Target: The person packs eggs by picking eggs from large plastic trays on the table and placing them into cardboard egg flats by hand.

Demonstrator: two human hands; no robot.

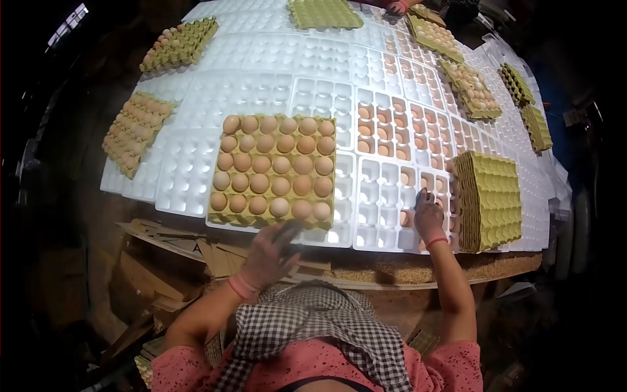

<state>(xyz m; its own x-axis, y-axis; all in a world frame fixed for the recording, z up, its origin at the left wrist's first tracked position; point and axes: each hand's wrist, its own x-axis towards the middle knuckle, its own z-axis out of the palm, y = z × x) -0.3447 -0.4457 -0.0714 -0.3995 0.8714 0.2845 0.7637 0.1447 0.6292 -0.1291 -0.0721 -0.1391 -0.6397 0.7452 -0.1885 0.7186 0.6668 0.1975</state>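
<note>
Apron: checked cloth over a pink top, just off the near edge of the bench.
Left hand: the hand is over the near edge, just beside the near right corner of a full carton; blur hides whether its fingers hold anything.
Right hand: the hand reaches over the near edge, right of the middle, fingers narrow and pointing down among white trays; cannot tell whether they grip an egg.
Full carton: the yellow-green carton lies on white trays near the near edge, left of the middle, carrying eggs in five rows of six.
Trayed eggs: pale brown ones fill many compartments beyond the right hand.
Stack: egg-free cartons stand toward the near right corner.
Left edge: two more egg-filled cartons.
Right side: further egg-filled cartons, running toward the far edge.
Far edge: an egg-free carton, and a co-worker's hand farther right.
</note>
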